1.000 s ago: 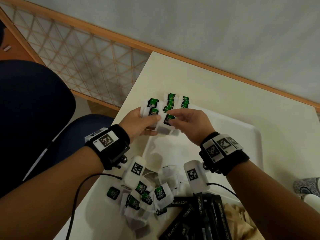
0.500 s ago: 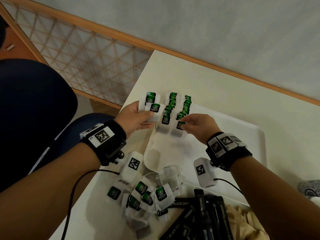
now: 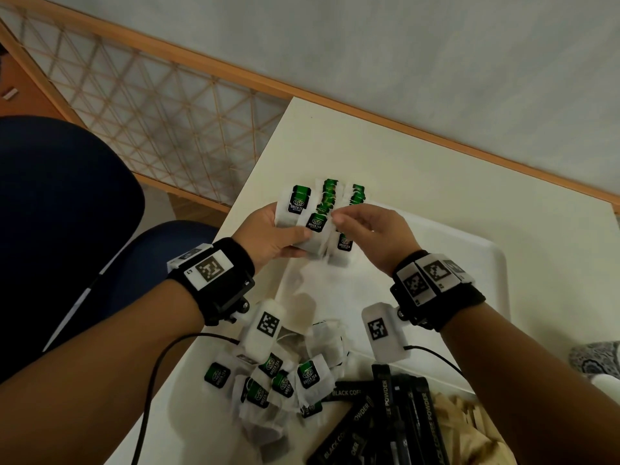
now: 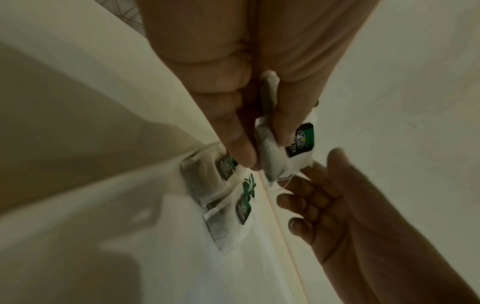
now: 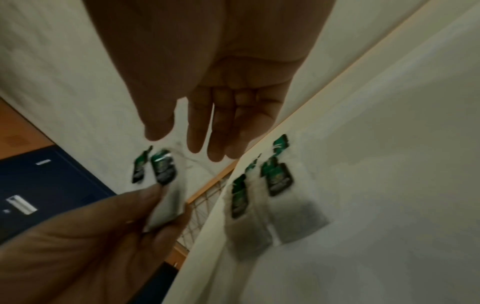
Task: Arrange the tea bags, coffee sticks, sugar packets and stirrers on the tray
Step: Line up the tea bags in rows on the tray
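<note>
White green-tagged tea bags [image 3: 303, 216], a small fan of them, sit pinched between the thumb and curled fingers of the left hand [image 3: 271, 236] above the far-left corner of the white plastic tray [image 3: 483, 263]. At their 3 o'clock the right hand [image 3: 375, 234] reaches in with fingers [image 5: 197, 131] straight and relaxed, holding nothing. Rows of tea bags [image 3: 342, 203] lie overlapped on the tray at 12 o'clock. At 6 o'clock a loose heap of tea bags [image 3: 285, 384] rests on the cream table [image 3: 385, 156], with black coffee sticks [image 3: 385, 407] and pale wooden stirrers [image 3: 466, 414] towards 5 o'clock.
</note>
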Tool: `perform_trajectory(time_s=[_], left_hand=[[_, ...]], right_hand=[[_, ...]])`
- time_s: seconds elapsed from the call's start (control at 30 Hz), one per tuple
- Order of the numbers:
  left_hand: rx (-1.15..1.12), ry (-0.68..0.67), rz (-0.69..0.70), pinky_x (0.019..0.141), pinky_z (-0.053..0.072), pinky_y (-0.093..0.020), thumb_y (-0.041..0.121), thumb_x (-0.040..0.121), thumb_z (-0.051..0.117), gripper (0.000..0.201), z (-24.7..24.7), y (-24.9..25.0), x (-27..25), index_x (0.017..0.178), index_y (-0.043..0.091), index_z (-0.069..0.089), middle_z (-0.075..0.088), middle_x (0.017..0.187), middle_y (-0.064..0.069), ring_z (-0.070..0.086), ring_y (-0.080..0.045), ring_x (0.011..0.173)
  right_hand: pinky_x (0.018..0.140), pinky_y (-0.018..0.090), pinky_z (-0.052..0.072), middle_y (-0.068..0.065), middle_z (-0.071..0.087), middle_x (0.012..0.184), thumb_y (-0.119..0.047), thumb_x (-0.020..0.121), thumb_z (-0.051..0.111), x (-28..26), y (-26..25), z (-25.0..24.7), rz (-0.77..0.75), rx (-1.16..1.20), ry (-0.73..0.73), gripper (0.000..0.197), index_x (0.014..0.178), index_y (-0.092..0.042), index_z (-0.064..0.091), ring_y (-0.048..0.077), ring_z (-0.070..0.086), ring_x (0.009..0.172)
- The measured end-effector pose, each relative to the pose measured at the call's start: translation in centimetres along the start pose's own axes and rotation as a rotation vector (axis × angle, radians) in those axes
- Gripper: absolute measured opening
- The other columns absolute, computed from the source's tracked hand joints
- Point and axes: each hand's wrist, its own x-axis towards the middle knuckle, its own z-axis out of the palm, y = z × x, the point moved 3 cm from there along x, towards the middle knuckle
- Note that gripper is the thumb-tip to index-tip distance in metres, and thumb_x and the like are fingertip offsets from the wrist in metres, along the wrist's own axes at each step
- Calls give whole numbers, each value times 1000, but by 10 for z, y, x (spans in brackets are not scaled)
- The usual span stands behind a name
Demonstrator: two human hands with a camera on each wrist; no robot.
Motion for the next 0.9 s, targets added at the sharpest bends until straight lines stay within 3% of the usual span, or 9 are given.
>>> perform_trajectory(time_s=[0.23, 0.3, 0.4, 0.53, 0.6, 0.73, 0.9], left_hand=[[10, 78, 18, 65, 60, -30, 6, 88, 63, 14, -9, 6, -4, 96, 18, 63, 71, 88, -2, 70, -14, 75], [-11, 125, 20, 69, 60, -32, 12, 91, 61, 8, -17, 10, -3, 96, 18, 62, 70, 91, -4, 68, -18, 79], [-59, 157, 24, 69, 60, -31, 15, 95, 55, 8, -26, 15, -3, 101, 15, 60, 71, 91, -8, 68, -17, 72], [-69, 166, 48, 71, 58, -30, 16, 98, 51, 11, -33, 19, -2, 104, 13, 59, 70, 97, -13, 68, -21, 76], [-52, 154, 52, 73, 58, -30, 17, 98, 51, 12, -36, 19, -2, 106, 14, 60, 71, 100, -11, 69, -20, 81], [0, 124, 55, 72, 58, -28, 14, 93, 57, 15, -40, 17, -1, 107, 13, 63, 73, 95, -4, 71, -18, 84], [22, 109, 51, 63, 57, -23, 5, 88, 63, 25, -40, 15, 2, 112, 8, 63, 71, 99, -8, 69, -17, 87]], right_hand=[[67, 20, 50, -17, 65, 61, -16, 83, 73, 3, -13, 14, -5, 59, -62, 15, 81, -31, 71, -5, 57, 56], [68, 17, 51, -16, 66, 62, -15, 83, 72, 3, -12, 16, 6, 48, -80, 16, 82, -31, 71, -5, 57, 56], [65, 9, 47, -13, 68, 70, -17, 85, 70, 1, -11, 21, 19, -33, -128, 12, 87, -28, 72, -3, 58, 62], [58, 7, 43, -8, 67, 71, -21, 86, 68, 2, -7, 28, 43, -152, -200, 10, 85, -31, 70, 3, 56, 63], [61, 10, 44, -9, 65, 71, -22, 86, 68, 3, -3, 31, 57, -208, -219, 7, 88, -29, 71, 6, 57, 67], [61, 8, 43, -10, 65, 74, -23, 87, 67, 10, 6, 33, 102, -243, -185, 11, 96, -23, 73, 7, 60, 72], [61, 6, 38, -8, 65, 79, -25, 88, 66, 19, 16, 34, 133, -299, -117, 15, 100, -21, 73, 4, 56, 74]])
